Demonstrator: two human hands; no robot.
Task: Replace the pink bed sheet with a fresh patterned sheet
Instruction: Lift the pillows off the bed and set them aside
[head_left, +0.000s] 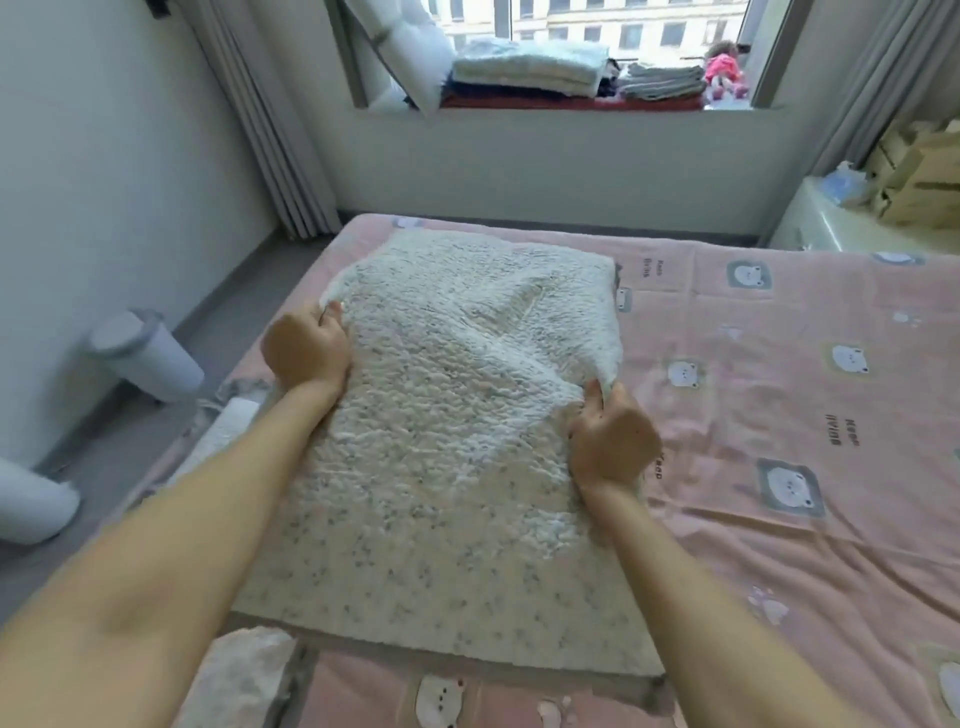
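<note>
Fleecy white folded blanket (457, 415) lies on pink bed sheet (753, 364). My left hand (306, 348) pinches its left edge. My right hand (613, 441) grips its right edge, fist closed.

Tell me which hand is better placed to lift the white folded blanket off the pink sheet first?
Probably the right hand: it already pinches a raised edge of the white folded blanket. The left hand grips the opposite edge, lying lower on the pink sheet.
</note>
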